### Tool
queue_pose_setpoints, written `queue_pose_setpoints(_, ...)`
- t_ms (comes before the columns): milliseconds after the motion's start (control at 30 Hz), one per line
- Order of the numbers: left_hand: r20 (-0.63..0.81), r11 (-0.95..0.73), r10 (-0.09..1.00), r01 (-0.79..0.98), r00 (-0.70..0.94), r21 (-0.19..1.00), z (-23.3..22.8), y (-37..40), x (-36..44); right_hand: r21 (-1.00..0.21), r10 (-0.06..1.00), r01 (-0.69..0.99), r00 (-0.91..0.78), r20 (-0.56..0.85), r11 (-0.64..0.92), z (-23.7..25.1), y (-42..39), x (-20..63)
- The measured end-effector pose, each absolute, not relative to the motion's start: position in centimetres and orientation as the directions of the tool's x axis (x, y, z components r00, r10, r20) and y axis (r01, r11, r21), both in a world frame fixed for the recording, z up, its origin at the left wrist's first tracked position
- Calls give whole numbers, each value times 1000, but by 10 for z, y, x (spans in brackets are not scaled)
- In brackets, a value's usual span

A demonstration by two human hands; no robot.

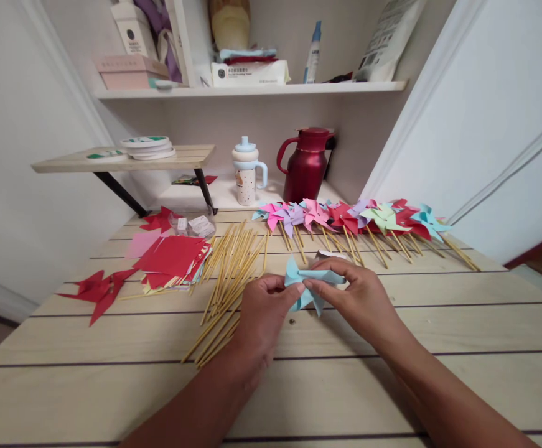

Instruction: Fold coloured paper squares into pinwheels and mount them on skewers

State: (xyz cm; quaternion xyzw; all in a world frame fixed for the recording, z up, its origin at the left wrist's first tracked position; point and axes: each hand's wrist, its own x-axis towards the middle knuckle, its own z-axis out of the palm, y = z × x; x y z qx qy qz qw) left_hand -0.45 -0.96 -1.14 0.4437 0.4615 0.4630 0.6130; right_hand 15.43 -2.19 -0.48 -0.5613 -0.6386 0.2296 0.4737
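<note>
A: Where's the blue paper pinwheel (308, 285)?

B: Just above the bench (392, 386), between both hands. Left hand (262, 317) and right hand (355, 297) have fingers pinched on its folds.

A: Advice?

B: I'd keep the center pressed flat, so no flap springs loose.

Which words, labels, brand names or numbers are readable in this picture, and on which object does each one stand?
No text here can be read with certainty.
White tissue pack on the shelf: dark print and a round logo, too small to read.
White box at upper left: round logo and small line, blurred.
Grey bag at upper right: printed block, unreadable.
Round white lids on the small stand: green marks, no legible letters.
Blue paper pinwheel in the hands: no print.
</note>
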Motion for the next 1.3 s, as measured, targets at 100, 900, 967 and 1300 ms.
queue_pose_setpoints(100,-141,160,982,-151,129,976,-12,-10,-3,-836,939,493,100,330,241,-4,-22,152)
queue_pose_setpoints(900,-224,197,973,-327,-48,924,-12,8,-26,-955,936,142,207,286,260,-16,-16,162)
queue_pose_setpoints(967,-230,209,973,-337,-23,918,-13,9,-26,-957,940,137,199,278,254,-16,-16,161)
queue_pose_setpoints(1300,-220,236,972,-376,85,896,-17,6,-24,-952,952,168,133,278,254,-16,-18,157)
